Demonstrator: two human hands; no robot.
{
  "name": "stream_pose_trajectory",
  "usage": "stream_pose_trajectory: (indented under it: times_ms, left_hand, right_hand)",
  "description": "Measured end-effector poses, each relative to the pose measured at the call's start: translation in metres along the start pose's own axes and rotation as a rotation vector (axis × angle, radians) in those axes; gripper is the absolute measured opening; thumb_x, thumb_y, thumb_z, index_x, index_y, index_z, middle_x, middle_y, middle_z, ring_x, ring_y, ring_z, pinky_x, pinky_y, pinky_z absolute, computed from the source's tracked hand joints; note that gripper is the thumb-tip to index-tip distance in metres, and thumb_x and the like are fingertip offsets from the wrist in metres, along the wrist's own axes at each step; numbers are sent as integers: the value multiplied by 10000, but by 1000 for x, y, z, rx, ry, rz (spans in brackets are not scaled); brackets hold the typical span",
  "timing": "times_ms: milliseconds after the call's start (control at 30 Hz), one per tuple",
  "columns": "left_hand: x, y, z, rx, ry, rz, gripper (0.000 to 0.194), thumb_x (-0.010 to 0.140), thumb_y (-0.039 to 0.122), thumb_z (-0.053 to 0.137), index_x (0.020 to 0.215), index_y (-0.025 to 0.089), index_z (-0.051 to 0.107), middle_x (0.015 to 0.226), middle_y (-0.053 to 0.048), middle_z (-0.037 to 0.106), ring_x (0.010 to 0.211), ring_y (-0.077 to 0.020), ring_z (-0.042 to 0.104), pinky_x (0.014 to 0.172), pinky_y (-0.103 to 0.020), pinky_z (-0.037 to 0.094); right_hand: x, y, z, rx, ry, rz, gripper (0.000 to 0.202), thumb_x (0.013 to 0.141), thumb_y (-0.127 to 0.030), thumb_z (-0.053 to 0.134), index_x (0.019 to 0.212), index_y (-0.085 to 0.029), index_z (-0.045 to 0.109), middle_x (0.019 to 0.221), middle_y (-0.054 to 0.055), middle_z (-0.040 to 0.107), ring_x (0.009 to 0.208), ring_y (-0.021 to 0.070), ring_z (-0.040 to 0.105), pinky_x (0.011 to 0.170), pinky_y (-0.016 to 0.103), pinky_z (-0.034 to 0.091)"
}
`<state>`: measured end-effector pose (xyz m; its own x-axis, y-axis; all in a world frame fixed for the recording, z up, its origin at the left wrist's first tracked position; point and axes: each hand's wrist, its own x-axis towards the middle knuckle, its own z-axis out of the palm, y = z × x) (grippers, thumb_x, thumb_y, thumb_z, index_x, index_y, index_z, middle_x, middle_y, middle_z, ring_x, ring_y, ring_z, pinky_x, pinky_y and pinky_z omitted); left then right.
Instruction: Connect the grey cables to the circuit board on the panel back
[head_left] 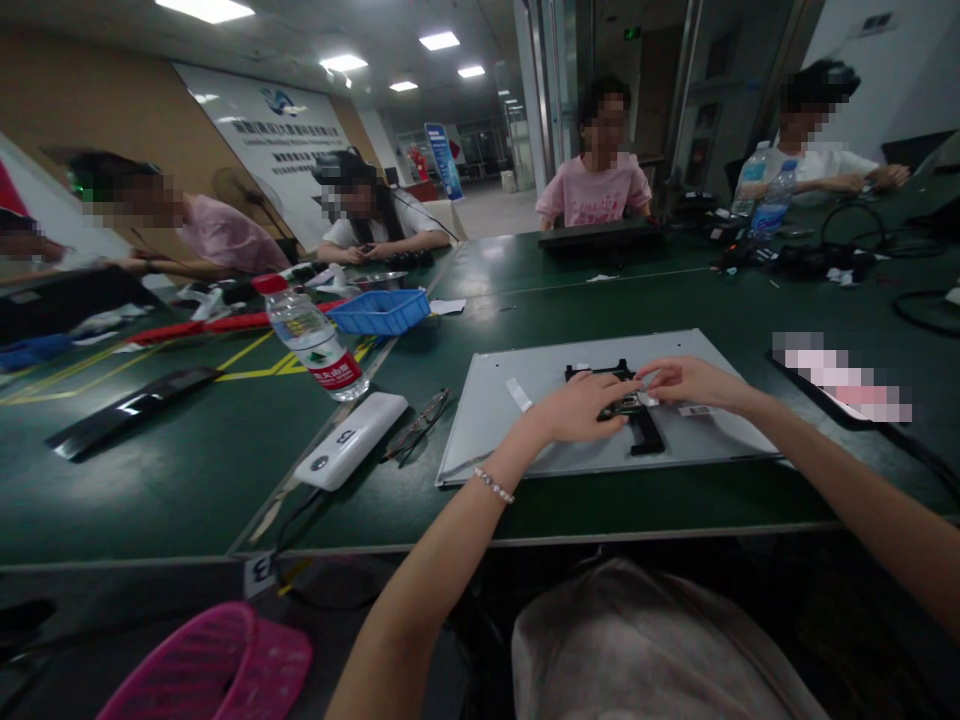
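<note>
Your left hand [581, 408] lies flat, hiding part of the black bracket [637, 415] mid-panel [525, 440]. Your right hand [690, 382] pinches something too small to tell. The bottle [315, 345] label left of the panel is unreadable.

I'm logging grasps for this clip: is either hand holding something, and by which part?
Neither clearly grips anything. The left hand lies flat on the black part on the grey panel; the right hand pinches something small at its top edge, too small to identify.

Head view, downward over table [225, 470] (near)
</note>
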<state>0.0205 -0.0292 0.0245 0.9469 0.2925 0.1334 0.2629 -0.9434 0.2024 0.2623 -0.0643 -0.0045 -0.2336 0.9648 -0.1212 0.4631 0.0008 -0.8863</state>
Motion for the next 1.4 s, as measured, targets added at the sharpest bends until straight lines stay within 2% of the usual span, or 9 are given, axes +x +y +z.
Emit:
stream_pose_trajectory:
  times_ms: [167, 300, 467, 700, 900, 1067, 1233, 1300, 1400]
  left_hand:
    - [5, 8, 7, 109, 15, 15, 415, 931, 338, 398, 1336, 263, 451, 1227, -86, 517, 1130, -257, 491, 1021, -437, 303]
    - [6, 9, 10, 125, 27, -3, 377, 915, 334, 421, 1273, 243, 498, 1251, -93, 503, 1154, -267, 466, 1030, -443, 294]
    - [4, 8, 8, 138, 36, 3, 365, 920, 329, 415, 1266, 257, 505, 1271, -88, 495, 1199, -270, 436, 1046, -447, 272]
    - [2, 5, 0, 126, 57, -8, 454, 942, 450, 401, 1352, 256, 420, 1297, -87, 491, 1209, -255, 436, 1046, -424, 283]
    - [-9, -16, -32, 202, 174, -235, 414, 951, 412, 390, 1303, 206, 461, 1269, -103, 497, 1159, -251, 479, 997, -394, 362]
    - [-39, -44, -53, 308, 145, -512, 377, 931, 406, 423, 1233, 197, 506, 1143, -88, 526, 974, -226, 587, 875, -347, 453]
    - [-78, -72, -41, 273, 164, -817, 452, 888, 432, 486, 1253, 166, 491, 1153, -125, 512, 877, -222, 626, 827, -341, 477]
    - [-87, -83, -33, 188, 156, -832, 449, 875, 407, 508, 1235, 140, 510, 1098, -123, 561, 901, -226, 623, 846, -335, 470]
    - [-89, -95, -24, 68, 138, -749, 370, 822, 305, 563, 1152, 137, 577, 948, -82, 642, 897, -222, 617, 834, -313, 468]
  right_hand:
    - [2, 2, 5, -4, 34, -42, 447, 713, -326, 674, 1131, -179, 610, 833, 69, 722, 686, 182, 655, 639, 302, 540]
    - [5, 5, 5, -123, 69, -116, 407, 694, -283, 676, 1088, -191, 635, 850, 56, 723, 784, 207, 670, 752, 340, 538]
    - [6, 6, 2, -278, 109, -148, 329, 673, -315, 679, 985, -212, 671, 939, 50, 711, 850, 229, 653, 784, 361, 519]
    - [1, 0, -3, -250, 156, -185, 232, 738, -354, 611, 895, -195, 674, 976, 62, 690, 865, 223, 643, 794, 352, 488]
    - [3, 1, -8, -196, 172, -195, 232, 764, -334, 576, 904, -187, 690, 930, 58, 700, 852, 226, 638, 801, 364, 473]
    - [1, -2, -8, -209, 190, -208, 251, 791, -337, 548, 924, -185, 697, 984, 72, 700, 903, 242, 628, 819, 379, 461]
    - [-1, -6, -3, -239, 206, -249, 240, 793, -321, 532, 903, -191, 702, 946, 64, 703, 873, 236, 627, 788, 366, 471]
    - [-1, -7, 0, -243, 201, -264, 226, 790, -309, 530, 883, -195, 702, 935, 60, 702, 860, 227, 629, 779, 353, 474]
    - [-2, -8, 2, -237, 191, -275, 215, 781, -298, 539, 887, -207, 702, 967, 55, 701, 887, 226, 631, 788, 346, 478]
